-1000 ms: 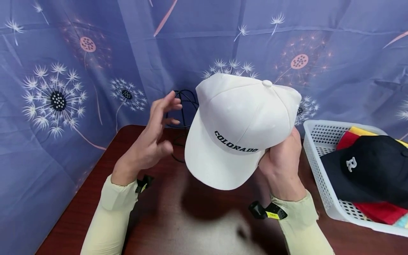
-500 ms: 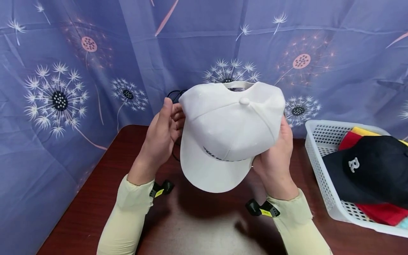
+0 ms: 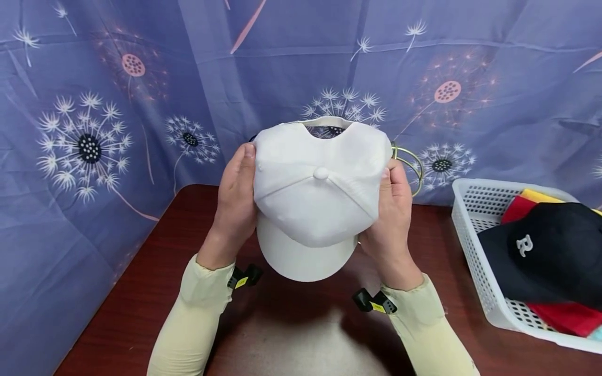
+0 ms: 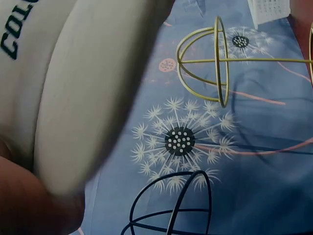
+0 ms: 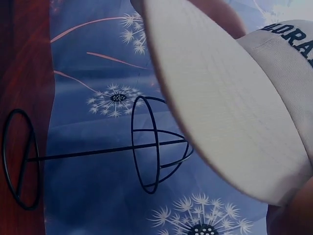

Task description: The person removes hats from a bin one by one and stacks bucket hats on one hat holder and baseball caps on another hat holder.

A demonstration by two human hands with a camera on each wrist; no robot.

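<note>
A white baseball cap [image 3: 310,209] is held up over the table, its brim toward me and its back opening at the far side. My left hand [image 3: 235,203] grips the crown's left side, thumb on the outside. On the opposite side my right hand [image 3: 390,219] grips the crown, thumb also outside. Fingers inside or beneath the cap are hidden. Dark lettering [image 5: 293,36] shows on the cap's front in both wrist views, partly cut off. Behind the cap stand a gold wire hat stand [image 4: 218,61] and a black wire hat stand [image 5: 83,154].
At the right of the brown table [image 3: 136,292] sits a white plastic basket [image 3: 475,266]. It holds a black cap [image 3: 555,250] with a letter R, plus red cloth [image 3: 564,316] and yellow pieces. A blue dandelion-print curtain [image 3: 282,78] hangs behind the table.
My left hand has come in from the left and taken hold of the cap. The cap has shifted left and tilted forward, hiding its lettering in the head view. The gold stand has come into sight.
</note>
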